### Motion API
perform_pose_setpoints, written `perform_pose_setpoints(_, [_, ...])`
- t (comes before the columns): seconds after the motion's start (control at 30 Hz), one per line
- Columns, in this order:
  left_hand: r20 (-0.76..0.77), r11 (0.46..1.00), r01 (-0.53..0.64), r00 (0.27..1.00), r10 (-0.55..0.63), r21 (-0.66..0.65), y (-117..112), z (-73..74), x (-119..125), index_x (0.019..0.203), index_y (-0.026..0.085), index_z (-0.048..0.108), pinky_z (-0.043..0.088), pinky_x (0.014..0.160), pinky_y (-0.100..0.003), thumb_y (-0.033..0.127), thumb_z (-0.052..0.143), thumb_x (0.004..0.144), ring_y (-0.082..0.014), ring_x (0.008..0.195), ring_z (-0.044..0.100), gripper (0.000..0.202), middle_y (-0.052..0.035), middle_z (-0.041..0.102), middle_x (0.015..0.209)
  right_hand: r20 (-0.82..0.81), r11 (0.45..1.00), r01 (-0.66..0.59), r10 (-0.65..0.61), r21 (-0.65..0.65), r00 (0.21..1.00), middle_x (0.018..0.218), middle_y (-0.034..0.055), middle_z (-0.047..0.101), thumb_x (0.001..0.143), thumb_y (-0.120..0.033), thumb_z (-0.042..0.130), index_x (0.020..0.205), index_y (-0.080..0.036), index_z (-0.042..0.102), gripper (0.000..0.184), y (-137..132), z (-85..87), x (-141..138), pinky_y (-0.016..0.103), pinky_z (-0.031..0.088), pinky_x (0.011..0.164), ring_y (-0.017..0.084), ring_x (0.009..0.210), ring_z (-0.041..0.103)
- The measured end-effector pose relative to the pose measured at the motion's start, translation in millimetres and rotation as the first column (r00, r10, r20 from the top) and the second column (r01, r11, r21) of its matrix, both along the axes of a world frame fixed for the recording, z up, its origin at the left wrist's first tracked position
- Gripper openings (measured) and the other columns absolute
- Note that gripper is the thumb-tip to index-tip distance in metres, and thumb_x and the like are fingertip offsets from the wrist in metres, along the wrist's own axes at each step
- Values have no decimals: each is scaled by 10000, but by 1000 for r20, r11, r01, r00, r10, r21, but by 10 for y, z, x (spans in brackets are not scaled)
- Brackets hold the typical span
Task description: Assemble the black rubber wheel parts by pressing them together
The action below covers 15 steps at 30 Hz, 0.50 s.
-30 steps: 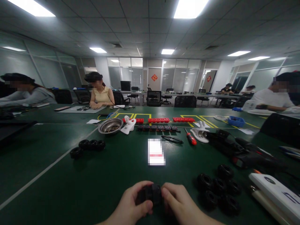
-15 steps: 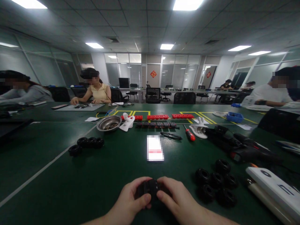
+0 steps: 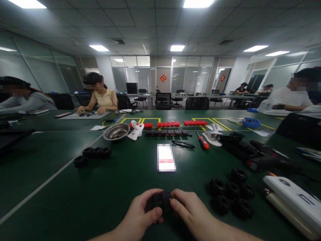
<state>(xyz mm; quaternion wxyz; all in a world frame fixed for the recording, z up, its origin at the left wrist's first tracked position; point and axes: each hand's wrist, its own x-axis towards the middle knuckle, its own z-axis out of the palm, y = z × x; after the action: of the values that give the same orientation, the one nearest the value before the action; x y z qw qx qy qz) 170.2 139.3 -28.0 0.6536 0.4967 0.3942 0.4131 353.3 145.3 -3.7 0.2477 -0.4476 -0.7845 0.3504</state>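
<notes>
My left hand (image 3: 143, 208) is closed around a small black blocky part (image 3: 165, 201) at the bottom middle, thumb in front and fingers behind. My right hand (image 3: 187, 208) pinches the right edge of the same part with thumb and fingertips. Its underside and inner face are hidden by my fingers. Right of my hands lies a group of black ring-shaped wheels (image 3: 231, 190). Further off to the left sit more black wheels (image 3: 97, 152) in a short row. A lit phone (image 3: 166, 158) lies on the green table (image 3: 125, 170) just ahead of my hands.
Beyond the phone are eyeglasses (image 3: 183, 144), a red screwdriver (image 3: 202, 140), a metal bowl (image 3: 116, 132), white stands (image 3: 136, 130), a black row of parts (image 3: 168, 133) and red trays (image 3: 168, 124). A white power bank (image 3: 296, 194) is at right. Other people sit around the tables.
My right hand has shifted slightly to the right along the black part, whose right-hand face shows a little more. My left hand keeps its hold.
</notes>
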Motion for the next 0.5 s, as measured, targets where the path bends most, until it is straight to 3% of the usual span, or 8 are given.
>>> perform_pose_setpoints(0.07, [-2, 1000, -29, 1000, 29, -9, 9, -8, 3, 1016, 115, 513, 386, 494, -233, 459, 683, 557, -127, 565, 557, 599, -77, 613, 809, -54, 1000, -22, 22, 9, 998, 802, 35, 607, 791, -301, 480, 919, -174, 555, 196, -17, 18, -2, 249, 418, 615, 158, 696, 554])
perform_pose_setpoints(0.2, [5, 998, -63, 998, 63, -4, 6, -8, 3, 995, 114, 525, 395, 488, -236, 462, 672, 567, -129, 557, 551, 571, -71, 620, 781, -123, 1000, 6, -7, -7, 992, 1011, 60, 570, 694, -252, 602, 1216, -205, 345, 584, -38, -10, 4, 294, 426, 720, 185, 825, 552])
perform_pose_setpoints(0.3, [-7, 999, -34, 999, 34, 5, -17, 9, 2, 975, 133, 552, 428, 541, -255, 439, 696, 547, -149, 618, 568, 546, -67, 625, 815, -109, 999, 27, -31, -44, 994, 953, 64, 594, 746, -298, 557, 1165, -185, 408, 459, -21, -42, -4, 305, 429, 722, 189, 820, 557])
perform_pose_setpoints(0.4, [7, 999, -33, 999, 33, 9, -30, 20, -2, 969, 162, 571, 445, 716, -308, 410, 707, 549, -206, 828, 574, 506, -77, 624, 934, -134, 999, 18, -23, -38, 991, 931, 55, 602, 796, -276, 495, 1045, -181, 504, 267, 7, -48, -16, 298, 425, 741, 180, 829, 555])
perform_pose_setpoints(0.5, [12, 1000, -11, 1000, 11, 11, -28, 30, -6, 988, 179, 572, 416, 810, -341, 393, 707, 559, -233, 931, 548, 498, -81, 620, 1002, -157, 1000, 15, -13, 8, 988, 974, 56, 573, 767, -264, 539, 1104, -187, 484, 349, 11, -31, -14, 301, 416, 777, 186, 875, 531])
